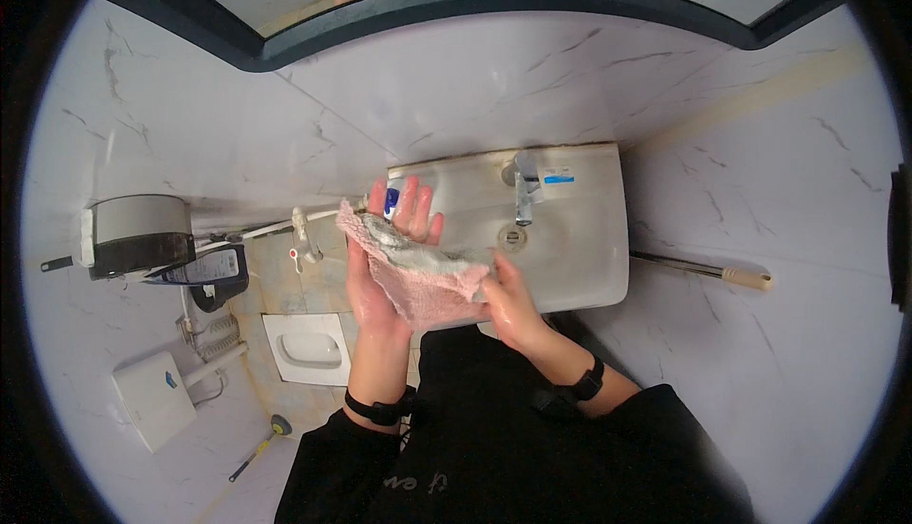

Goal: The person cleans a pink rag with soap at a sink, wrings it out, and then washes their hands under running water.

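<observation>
Head view: person's left hand (365,288) palm up, fingers extended, fluffy pink-and-grey cloth (427,294) draped across palm; cloth spans both hands; right hand (511,305) pinches its right end by white rectangular sink (581,258) with silver metal faucet (523,190).

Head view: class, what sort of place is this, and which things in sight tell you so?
Most likely a small washroom: there is a white sink with a metal faucet, and a squat toilet set in the floor.
</observation>
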A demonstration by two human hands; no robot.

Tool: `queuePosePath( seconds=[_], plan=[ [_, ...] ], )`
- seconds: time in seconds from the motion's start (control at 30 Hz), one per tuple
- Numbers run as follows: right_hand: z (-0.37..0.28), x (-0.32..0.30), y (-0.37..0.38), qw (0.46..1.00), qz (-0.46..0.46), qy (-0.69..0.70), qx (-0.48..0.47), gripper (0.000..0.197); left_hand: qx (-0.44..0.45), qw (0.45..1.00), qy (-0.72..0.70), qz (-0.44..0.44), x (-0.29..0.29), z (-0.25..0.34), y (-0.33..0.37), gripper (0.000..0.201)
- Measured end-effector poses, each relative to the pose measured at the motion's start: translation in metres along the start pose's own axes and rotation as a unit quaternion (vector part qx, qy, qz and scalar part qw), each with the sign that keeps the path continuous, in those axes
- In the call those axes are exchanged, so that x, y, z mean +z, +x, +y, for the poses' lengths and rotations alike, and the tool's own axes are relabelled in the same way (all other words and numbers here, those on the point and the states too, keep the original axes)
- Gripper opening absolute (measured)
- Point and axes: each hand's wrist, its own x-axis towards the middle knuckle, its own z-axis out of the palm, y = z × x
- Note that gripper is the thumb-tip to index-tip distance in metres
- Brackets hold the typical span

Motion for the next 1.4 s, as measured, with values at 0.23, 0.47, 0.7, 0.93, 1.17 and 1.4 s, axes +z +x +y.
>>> queuePosePath(
  seconds=[0.23, 0.47, 0.7, 0.93, 1.17, 1.4],
  plan=[
    [-0.036, 0.056, 0.022, 0.79, 0.126, -0.446, -0.401, 0.018, -0.066, 0.974, 0.212, 0.033, 0.003, -0.043, -0.032, 0.057],
    [-0.019, 0.048, 0.012, 0.79, 0.08, -0.511, -0.331, 0.021, -0.098, 0.991, 0.068, 0.063, -0.015, -0.034, -0.022, 0.054],
    [-0.006, 0.033, 0.013, 0.824, 0.066, -0.47, -0.31, 0.012, -0.11, 0.972, 0.149, 0.147, -0.037, -0.045, -0.03, 0.053],
    [-0.024, 0.005, 0.04, 0.865, 0.233, -0.377, -0.235, 0.017, -0.044, 0.967, 0.234, 0.09, -0.014, -0.067, -0.039, 0.056],
    [-0.023, -0.025, 0.021, 0.92, 0.183, -0.262, -0.226, 0.019, -0.086, 0.991, 0.059, 0.081, -0.016, -0.018, -0.022, 0.058],
    [-0.033, -0.02, 0.03, 0.928, 0.175, -0.194, -0.265, 0.006, -0.004, 0.972, 0.211, 0.098, -0.023, -0.032, -0.023, 0.055]
  ],
)
